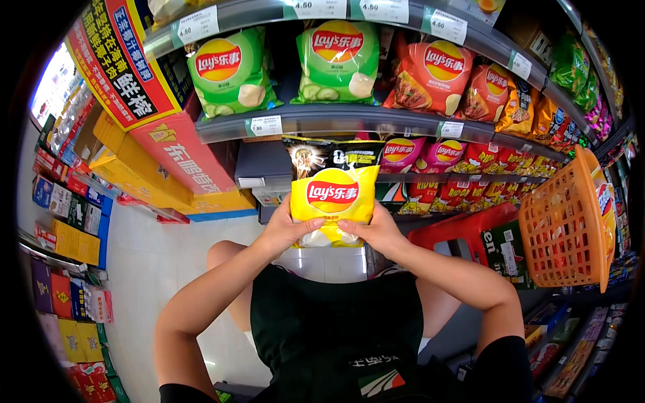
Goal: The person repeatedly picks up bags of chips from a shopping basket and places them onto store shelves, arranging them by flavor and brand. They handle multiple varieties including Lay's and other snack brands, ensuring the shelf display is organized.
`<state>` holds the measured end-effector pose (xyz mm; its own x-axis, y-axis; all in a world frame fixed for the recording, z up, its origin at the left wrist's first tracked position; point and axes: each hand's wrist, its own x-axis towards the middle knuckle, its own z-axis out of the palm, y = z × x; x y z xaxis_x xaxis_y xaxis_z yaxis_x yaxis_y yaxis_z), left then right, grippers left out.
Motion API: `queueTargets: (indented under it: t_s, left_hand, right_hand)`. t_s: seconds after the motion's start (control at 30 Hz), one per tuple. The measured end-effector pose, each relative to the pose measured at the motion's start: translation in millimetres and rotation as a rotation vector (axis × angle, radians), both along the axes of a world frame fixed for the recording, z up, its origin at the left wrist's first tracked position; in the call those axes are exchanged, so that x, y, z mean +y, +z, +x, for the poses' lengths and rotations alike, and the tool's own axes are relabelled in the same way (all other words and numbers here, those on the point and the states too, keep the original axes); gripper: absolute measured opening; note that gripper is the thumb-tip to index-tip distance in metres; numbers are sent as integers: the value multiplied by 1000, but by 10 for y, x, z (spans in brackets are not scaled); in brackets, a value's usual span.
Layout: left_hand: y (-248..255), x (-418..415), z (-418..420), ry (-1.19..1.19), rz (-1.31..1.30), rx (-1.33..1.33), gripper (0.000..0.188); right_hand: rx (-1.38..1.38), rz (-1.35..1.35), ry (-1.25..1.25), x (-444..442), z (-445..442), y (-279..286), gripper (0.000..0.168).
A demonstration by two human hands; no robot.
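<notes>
A yellow and black bag of Lay's potato chips [335, 194] is held upright between both hands, its printed front towards me. My left hand [292, 224] grips the lower left side, thumb across the front. On the lower right side my right hand [375, 229] does the same; the fingers behind the bag are hidden. Just beyond it, the shelf [312, 118] carries green Lay's bags [338, 65] and red Lay's bags [431, 78]. Pink Lay's bags [401, 151] stand on the lower shelf, partly covered by the held bag.
An orange plastic basket [559, 226] with snack bags inside stands at the right, near a red plastic stool [463, 229]. Stacked cartons [166, 151] flank the shelf on the left. Pale floor tiles [146, 272] run past more boxed goods [75, 242] at far left.
</notes>
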<state>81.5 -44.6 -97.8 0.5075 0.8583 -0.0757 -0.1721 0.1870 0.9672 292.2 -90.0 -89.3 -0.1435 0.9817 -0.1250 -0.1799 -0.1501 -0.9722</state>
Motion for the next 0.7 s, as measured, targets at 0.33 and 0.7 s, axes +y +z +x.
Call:
queueTargets:
  t_s: [0.33, 0.7]
  left_hand:
    - [-532, 922, 263, 292, 62, 148, 53]
    - [-721, 1456, 650, 381, 35, 225, 60]
  right_hand:
    - [-273, 276, -190, 1164, 93, -723, 52]
    - [-619, 335, -408, 1689, 270, -1112, 53]
